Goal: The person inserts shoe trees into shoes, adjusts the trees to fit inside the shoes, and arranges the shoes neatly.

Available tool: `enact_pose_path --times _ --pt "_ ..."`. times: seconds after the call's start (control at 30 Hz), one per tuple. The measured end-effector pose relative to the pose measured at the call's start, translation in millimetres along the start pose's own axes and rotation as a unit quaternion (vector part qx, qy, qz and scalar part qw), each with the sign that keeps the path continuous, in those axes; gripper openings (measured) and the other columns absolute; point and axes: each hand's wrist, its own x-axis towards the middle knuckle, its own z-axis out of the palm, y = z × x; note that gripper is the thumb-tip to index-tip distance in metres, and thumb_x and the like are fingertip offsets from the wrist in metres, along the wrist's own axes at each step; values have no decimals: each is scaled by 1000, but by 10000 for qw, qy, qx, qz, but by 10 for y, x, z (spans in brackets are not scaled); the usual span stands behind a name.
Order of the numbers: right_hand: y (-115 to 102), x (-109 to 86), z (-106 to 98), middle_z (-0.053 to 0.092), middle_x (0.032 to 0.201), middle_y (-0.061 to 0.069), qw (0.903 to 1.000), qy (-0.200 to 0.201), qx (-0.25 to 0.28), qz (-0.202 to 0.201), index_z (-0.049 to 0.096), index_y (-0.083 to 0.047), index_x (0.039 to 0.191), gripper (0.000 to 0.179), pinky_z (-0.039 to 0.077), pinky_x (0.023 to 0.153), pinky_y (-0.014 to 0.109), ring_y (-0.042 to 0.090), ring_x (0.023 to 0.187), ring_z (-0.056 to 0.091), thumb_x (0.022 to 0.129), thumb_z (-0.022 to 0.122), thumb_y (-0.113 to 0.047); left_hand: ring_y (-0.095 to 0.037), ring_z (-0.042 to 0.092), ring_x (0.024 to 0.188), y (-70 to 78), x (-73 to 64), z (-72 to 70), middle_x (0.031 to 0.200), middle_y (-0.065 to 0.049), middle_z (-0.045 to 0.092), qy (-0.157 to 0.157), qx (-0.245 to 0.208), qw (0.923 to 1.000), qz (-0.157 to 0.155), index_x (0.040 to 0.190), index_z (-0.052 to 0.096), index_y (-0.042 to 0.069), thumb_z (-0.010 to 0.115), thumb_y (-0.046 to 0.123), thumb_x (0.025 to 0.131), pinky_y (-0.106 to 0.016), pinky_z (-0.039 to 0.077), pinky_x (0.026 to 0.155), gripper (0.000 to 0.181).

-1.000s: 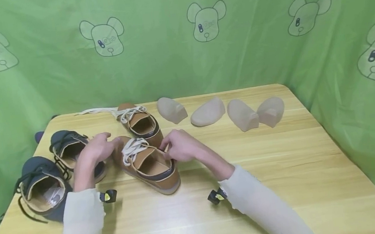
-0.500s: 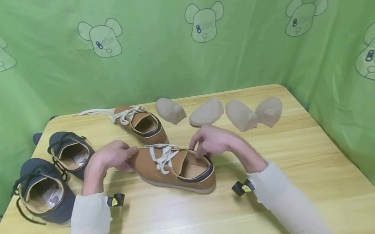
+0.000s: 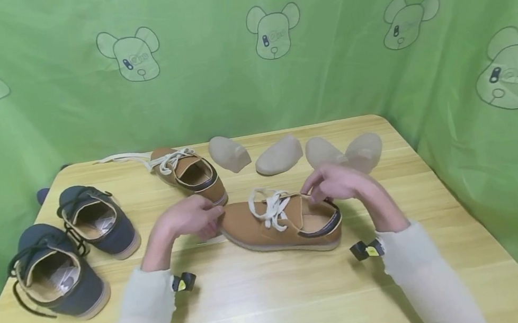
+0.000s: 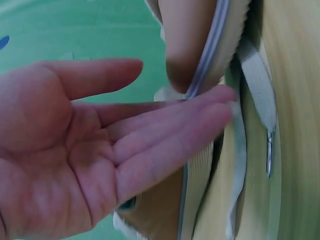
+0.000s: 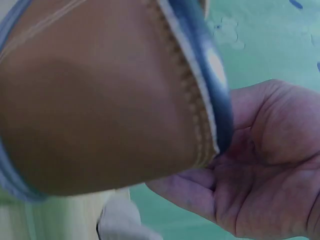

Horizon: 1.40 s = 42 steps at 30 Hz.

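A brown lace-up shoe [image 3: 252, 226] with white laces lies crosswise in mid-table, toe to the left. At its toe is my left hand [image 3: 193, 217]; the left wrist view shows its fingers [image 4: 170, 135] straight, reaching just below the toe [image 4: 187, 50], with the thumb apart. My right hand [image 3: 340, 181] pinches the far side of the shoe's collar near the heel, its thumb inside the opening. The heel [image 5: 110, 110] hides part of that hand in the right wrist view. Behind stands the other brown shoe [image 3: 217, 188], its long white lace [image 3: 124, 157] trailing left.
Two navy shoes [image 3: 121, 236] with dark laces stand at the table's left. Several beige shoe-toe forms [image 3: 280, 156] line the back, the rightmost ones partly behind my right hand. Green curtain [image 3: 213, 97] closes off the back and sides of the wooden table [image 3: 266, 310].
The brown shoe has come right, away from the other brown shoe and the navy pair, and turned from slanting to crosswise. Both hands have travelled right with it.
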Motion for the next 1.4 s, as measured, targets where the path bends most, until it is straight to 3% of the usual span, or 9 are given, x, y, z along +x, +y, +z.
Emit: enact_pose_path --times 0.1,0.2,0.37,0.5,0.63,0.87,1.1,1.27,1.4 --pt "92 -53 -26 74 114 17 9994 310 -121 -36 74 -2 116 31 58 85 40 26 99 71 86 72 -10 -22 73 81 83 47 50 91 -10 75 367 160 9986 355 101 73 4 47 31 106 -34 58 79 37" --pt "139 -77 -28 72 117 19 9984 551 -119 -95 76 -2 113 29 58 82 37 24 95 71 85 74 -8 -27 72 99 145 80 89 107 -13 75 818 345 9942 607 116 71 4 46 32 106 -42 56 93 39" --pt "114 -76 14 74 105 18 9985 523 137 -128 71 4 120 38 59 71 33 20 81 71 83 74 -5 -36 61 126 191 122 139 132 -18 67 1209 534 9891 644 137 60 1 46 37 106 -50 46 109 50" --pt "37 -77 86 76 90 16 9982 246 544 17 63 8 130 49 60 67 35 21 76 71 82 69 -1 -37 60 126 201 126 170 134 -20 65 1173 358 9905 628 141 56 1 48 38 106 -51 46 109 52" --pt "-42 -63 187 75 92 19 9944 28 1056 94 58 8 136 56 62 69 37 25 70 73 81 65 0 -33 63 122 239 81 169 130 -16 67 1145 222 9912 624 140 59 5 50 39 105 -50 48 106 49" --pt "-264 39 421 66 83 19 9900 -204 1394 -84 48 8 143 67 62 67 39 25 60 71 79 65 -1 -27 71 97 288 8 137 112 -9 72 568 -96 9961 671 145 54 9 57 45 102 -37 57 83 56" --pt "-444 151 589 71 85 20 9835 -229 1793 -7 51 9 129 50 63 71 44 26 62 72 87 70 -11 -25 67 114 290 -27 111 122 -9 70 458 -77 9951 875 148 49 6 76 38 91 -43 53 100 71" --pt "-539 189 616 71 78 19 9851 -234 1701 107 57 3 113 33 61 74 53 26 59 71 89 72 -15 -27 68 113 291 -38 88 121 -13 71 477 102 9942 963 146 49 3 79 28 88 -45 53 100 70" --pt "-562 188 600 70 77 19 9874 -331 1545 26 58 2 109 27 62 73 51 26 59 71 89 70 -12 -25 68 107 343 -47 89 115 -11 71 523 140 9933 1017 145 50 2 84 21 82 -43 54 98 74"
